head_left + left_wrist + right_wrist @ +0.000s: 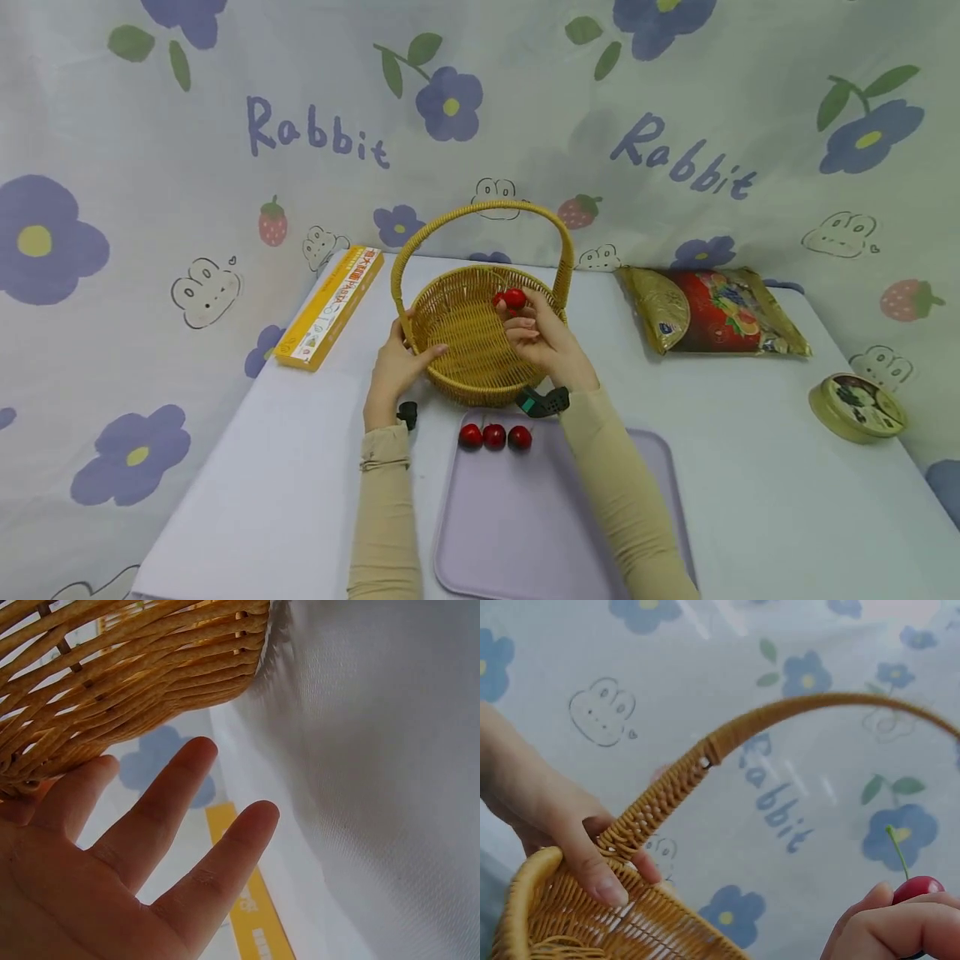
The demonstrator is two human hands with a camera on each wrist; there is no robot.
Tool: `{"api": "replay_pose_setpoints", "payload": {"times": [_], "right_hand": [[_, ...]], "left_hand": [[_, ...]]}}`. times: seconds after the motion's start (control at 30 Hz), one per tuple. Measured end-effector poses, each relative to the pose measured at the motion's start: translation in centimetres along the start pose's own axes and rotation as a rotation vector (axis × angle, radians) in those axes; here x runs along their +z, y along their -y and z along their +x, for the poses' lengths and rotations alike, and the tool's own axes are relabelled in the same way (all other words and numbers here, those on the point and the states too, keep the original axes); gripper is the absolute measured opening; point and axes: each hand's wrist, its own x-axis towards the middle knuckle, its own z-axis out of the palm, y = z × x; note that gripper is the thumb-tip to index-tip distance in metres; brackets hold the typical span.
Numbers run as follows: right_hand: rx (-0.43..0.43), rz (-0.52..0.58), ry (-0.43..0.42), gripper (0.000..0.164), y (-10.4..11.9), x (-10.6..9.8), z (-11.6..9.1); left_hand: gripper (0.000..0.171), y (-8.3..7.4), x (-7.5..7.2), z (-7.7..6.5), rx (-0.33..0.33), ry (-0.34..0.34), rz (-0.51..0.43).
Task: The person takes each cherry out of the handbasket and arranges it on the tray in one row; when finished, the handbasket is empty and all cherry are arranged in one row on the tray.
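A yellow wicker basket [480, 333] with a tall arched handle [802, 705] stands behind a lilac tray [525, 517]. My left hand [395, 371] grips its left rim at the handle's base, the thumb inside. In the left wrist view, several fingers of that hand [150, 847] stretch out beneath the woven wall. Above the basket's right part, my right hand [551, 342] pinches red cherries [514, 298], apparently two. One cherry [919, 886] with a green stem shows in the right wrist view. Three cherries [494, 437] sit in a row at the tray's far left corner.
A yellow pasta box [330, 308] lies left of the basket. To the right are a red and gold bag [712, 312] and a round gold tin [857, 407]. Behind the white table [285, 500] hangs a flower-printed cloth [315, 67].
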Motion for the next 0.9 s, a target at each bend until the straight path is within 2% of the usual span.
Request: {"api": "replay_pose_setpoints", "payload": {"times": [0.2,0.37,0.57,0.73,0.9], "right_hand": [[-0.153,-0.092,-0.019,0.023,-0.5,-2.1,-5.6],[-0.227,-0.088,-0.08,0.017,-0.9,-4.6,-9.2],[-0.314,-0.195,-0.185,0.017,-2.0,-7.1,-11.0],[-0.401,-0.413,-0.361,0.014,-3.7,-8.8,-11.1],[-0.421,-0.792,-0.575,0.017,-5.4,-10.0,-10.7]], "left_hand": [[0.092,0.4,-0.5,0.3,-0.002,0.002,-0.004],[0.094,0.6,-0.2,0.4,-0.001,0.007,-0.002],[0.095,0.9,0.0,0.4,-0.009,0.023,-0.009],[0.093,0.9,0.0,0.4,0.002,0.018,-0.024],[0.092,0.7,-0.1,0.4,0.012,0.015,-0.034]]}}
